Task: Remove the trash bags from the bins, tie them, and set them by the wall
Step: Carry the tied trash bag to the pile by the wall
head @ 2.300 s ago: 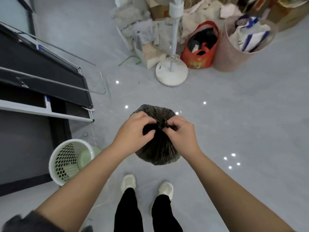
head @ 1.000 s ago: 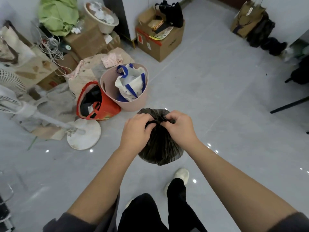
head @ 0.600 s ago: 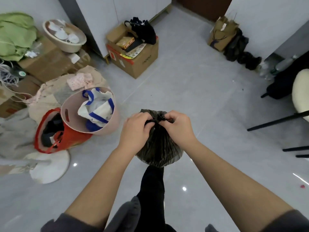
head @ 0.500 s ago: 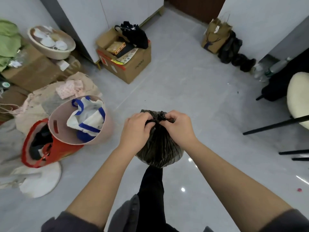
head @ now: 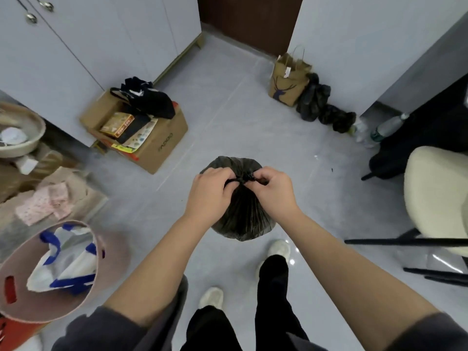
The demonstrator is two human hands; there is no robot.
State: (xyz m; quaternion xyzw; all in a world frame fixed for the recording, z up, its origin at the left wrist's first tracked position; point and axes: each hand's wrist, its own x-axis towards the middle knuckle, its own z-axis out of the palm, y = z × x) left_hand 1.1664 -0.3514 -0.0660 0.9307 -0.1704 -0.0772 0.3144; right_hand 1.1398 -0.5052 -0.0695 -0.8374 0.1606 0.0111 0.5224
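black trash bag [head: 241,216] below both hands, neck pinched

Left hand [head: 209,192] and right hand [head: 274,192], fingers [head: 262,176] curled, pinch the trash bag's [head: 243,215] neck.

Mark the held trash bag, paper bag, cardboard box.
trash bag [head: 243,216]: head view, pleated side below knot.
paper bag [head: 286,88]: head view, printed front face.
cardboard box [head: 164,145]: head view, front wall.
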